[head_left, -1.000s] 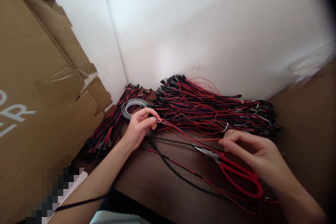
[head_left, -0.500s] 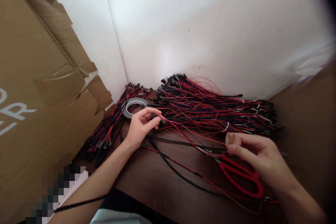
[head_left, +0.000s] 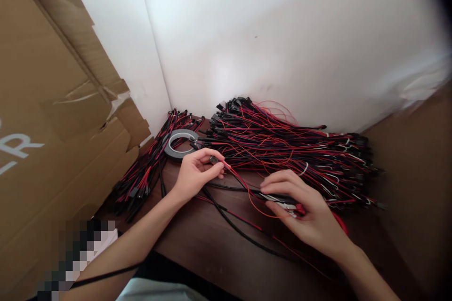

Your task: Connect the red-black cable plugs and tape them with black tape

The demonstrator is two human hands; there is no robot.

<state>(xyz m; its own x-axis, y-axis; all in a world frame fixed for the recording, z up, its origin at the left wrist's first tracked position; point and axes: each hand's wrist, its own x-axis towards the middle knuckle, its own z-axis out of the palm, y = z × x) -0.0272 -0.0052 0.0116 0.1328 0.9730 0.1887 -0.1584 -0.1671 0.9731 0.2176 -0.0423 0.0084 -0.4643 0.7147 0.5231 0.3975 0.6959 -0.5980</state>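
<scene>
On the dark wooden desk (head_left: 219, 244), near its back corner, the left hand (head_left: 196, 174) pinches the connector end of a thin red wire (head_left: 240, 181) between thumb and fingertips, grip narrow and closed on it. That wire runs right and down across the desk toward the right hand (head_left: 307, 209). The right hand lies palm-down over the red-handled scissors (head_left: 319, 211), fingers spread over the pivot and handles; cannot tell if it actually grips them or just rests there. Blade tips point left, under the fingers. A loose black cable (head_left: 240, 233) and more red strands cross the desk below both hands. Just behind the left hand sits a grey tape roll (head_left: 179, 143), flat, half on a smaller bundle of red-black leads (head_left: 144, 176). Behind both hands, a large heap of red-black wire harnesses (head_left: 289, 150) lies against the white wall (head_left: 282, 47). Far left: a torn cardboard box (head_left: 52, 103), leaning over the desk edge.
</scene>
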